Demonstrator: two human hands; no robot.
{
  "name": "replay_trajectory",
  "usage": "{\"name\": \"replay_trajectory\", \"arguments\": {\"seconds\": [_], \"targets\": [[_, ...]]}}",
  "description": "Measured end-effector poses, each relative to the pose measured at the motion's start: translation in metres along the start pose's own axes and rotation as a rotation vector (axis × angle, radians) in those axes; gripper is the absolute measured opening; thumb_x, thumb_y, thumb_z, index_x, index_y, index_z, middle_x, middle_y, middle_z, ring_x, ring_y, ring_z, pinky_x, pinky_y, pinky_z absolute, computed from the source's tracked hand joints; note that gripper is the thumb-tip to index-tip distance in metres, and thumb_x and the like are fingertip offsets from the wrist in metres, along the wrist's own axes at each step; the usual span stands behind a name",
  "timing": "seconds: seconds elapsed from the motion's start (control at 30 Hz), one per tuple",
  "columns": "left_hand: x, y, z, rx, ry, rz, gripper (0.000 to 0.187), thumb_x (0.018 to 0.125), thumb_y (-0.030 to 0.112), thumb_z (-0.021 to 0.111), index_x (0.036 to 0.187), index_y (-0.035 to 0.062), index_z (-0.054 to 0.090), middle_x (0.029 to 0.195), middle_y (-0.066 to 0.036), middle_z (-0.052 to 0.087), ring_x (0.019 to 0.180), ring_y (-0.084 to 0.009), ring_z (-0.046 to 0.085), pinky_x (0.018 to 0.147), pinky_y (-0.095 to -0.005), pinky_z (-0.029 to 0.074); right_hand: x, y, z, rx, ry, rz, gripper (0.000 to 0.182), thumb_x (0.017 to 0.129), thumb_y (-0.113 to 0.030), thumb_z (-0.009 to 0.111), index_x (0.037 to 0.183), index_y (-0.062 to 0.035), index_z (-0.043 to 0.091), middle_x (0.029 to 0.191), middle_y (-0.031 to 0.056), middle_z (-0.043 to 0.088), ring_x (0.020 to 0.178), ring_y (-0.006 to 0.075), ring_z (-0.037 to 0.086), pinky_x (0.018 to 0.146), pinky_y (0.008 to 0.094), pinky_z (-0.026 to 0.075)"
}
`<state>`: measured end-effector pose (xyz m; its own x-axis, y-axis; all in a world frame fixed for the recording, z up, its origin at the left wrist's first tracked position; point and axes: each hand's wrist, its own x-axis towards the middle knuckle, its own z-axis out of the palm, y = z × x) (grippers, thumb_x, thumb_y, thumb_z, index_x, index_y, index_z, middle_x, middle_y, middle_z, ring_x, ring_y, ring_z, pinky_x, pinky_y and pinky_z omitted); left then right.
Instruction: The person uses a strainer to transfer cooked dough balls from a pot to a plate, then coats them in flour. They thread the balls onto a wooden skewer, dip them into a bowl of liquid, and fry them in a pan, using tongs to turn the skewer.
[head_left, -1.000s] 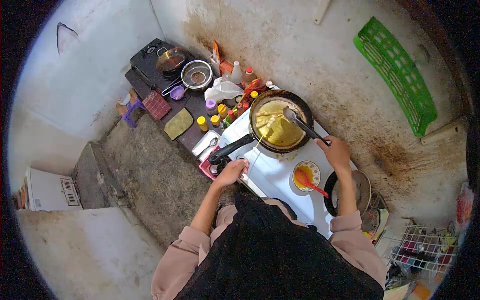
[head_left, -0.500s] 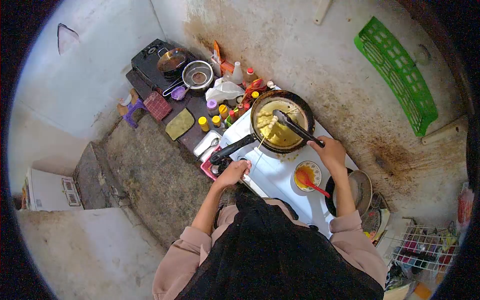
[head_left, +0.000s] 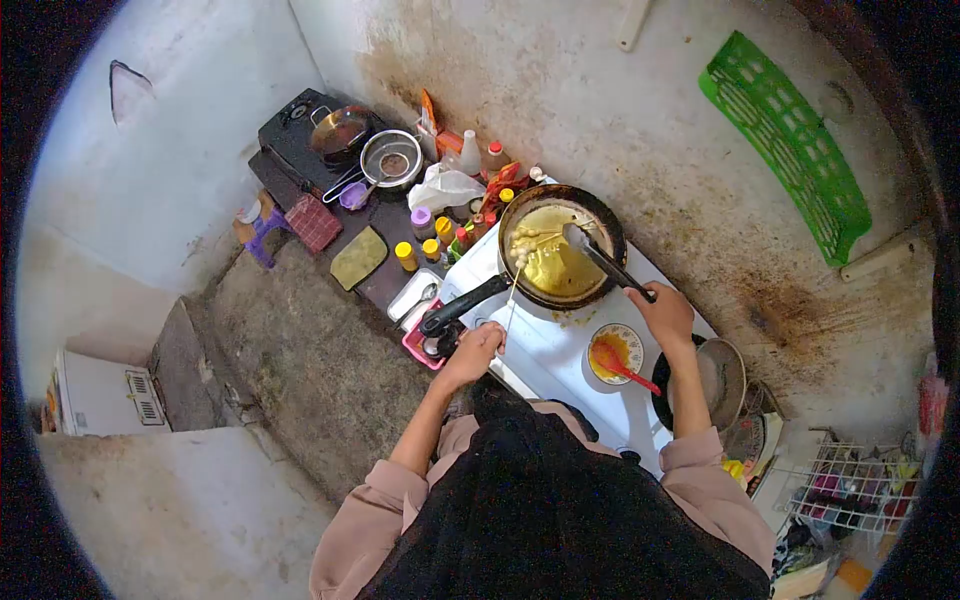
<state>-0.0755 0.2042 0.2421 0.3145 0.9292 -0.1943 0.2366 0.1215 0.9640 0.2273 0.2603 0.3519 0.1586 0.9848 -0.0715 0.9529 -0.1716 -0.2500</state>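
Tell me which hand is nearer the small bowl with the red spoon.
Right. The right hand is just above the bowl, gripping a spatula; the left hand is farther off, across the white stovetop, holding a skewer.

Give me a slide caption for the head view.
Right hand works a spatula in the frying pan while left hand holds a skewer.

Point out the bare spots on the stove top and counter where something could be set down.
Bare white stove top lies between the pan handle, the small saucer and the left hand. The dark counter is crowded: spice jars, strainer, plastic bag. Only the green mat is free.
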Motion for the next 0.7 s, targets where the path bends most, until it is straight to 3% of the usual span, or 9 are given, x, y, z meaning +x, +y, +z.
{"name": "replay_trajectory", "arguments": {"seconds": [0.1,0.2,0.33,0.43,0.57,0.7], "targets": [[-0.004,0.012,0.003,0.02,0.04,0.073,0.026,0.09,0.019,0.034,0.074,0.0025,0.046,0.067,-0.002,0.045,0.063,-0.0106,0.044,0.059,-0.0257,0.038,0.001,0.009,-0.001,-0.034,-0.008,0.005,0.053,0.073,-0.057,0.057,0.092,-0.0082,0.065,0.084,0.0169,0.063,0.082,0.0308,0.061,0.072,0.0406,0.047],[0.001,0.013,0.012,0.063,0.092,0.025,0.028,0.089,0.021,0.036,0.075,-0.0003,0.047,0.062,-0.011,0.047,0.058,-0.0215,0.045,0.059,-0.033,0.038,0.001,0.015,-0.004,-0.004,0.048,0.007,0.053,0.073,-0.057,0.057,0.09,-0.0076,0.065,0.082,0.017,0.064,0.08,0.0316,0.061,0.07,0.0408,0.047],[-0.002,0.035,0.031,0.138,0.146,0.103,0.027,0.088,0.021,0.04,0.078,-0.0027,0.045,0.066,-0.023,0.048,0.062,-0.0356,0.047,0.062,-0.0378,0.04,-0.001,0.012,-0.013,0.043,0.06,0.037,0.052,0.073,-0.056,0.057,0.089,-0.0068,0.065,0.08,0.0171,0.064,0.077,0.0325,0.061,0.068,0.0412,0.047],[-0.005,0.05,0.035,0.128,0.206,0.087,0.026,0.088,0.021,0.04,0.079,-0.0025,0.046,0.065,-0.022,0.049,0.063,-0.0355,0.051,0.061,-0.039,0.04,-0.005,0.017,-0.013,0.063,0.064,0.057,0.052,0.073,-0.056,0.057,0.088,-0.0067,0.065,0.08,0.017,0.064,0.076,0.0325,0.061,0.068,0.0406,0.047],[-0.003,0.045,0.042,0.114,0.139,0.016,0.026,0.088,0.022,0.039,0.079,-0.001,0.048,0.064,-0.019,0.052,0.062,-0.033,0.054,0.059,-0.0393,0.041,-0.008,0.024,-0.007,0.074,0.023,0.065,0.052,0.073,-0.056,0.058,0.086,-0.0068,0.066,0.08,0.0164,0.064,0.076,0.0322,0.062,0.068,0.0396,0.048],[-0.001,0.051,0.034,0.104,0.18,0.028,0.034,0.092,0.026,0.034,0.071,0.0013,0.046,0.06,-0.008,0.046,0.059,-0.0181,0.047,0.058,-0.0319,0.039,-0.02,0.022,-0.014,0.138,0.061,0.144,0.052,0.073,-0.056,0.057,0.088,-0.0068,0.065,0.08,0.0159,0.064,0.077,0.0323,0.062,0.069,0.04,0.048]]}}
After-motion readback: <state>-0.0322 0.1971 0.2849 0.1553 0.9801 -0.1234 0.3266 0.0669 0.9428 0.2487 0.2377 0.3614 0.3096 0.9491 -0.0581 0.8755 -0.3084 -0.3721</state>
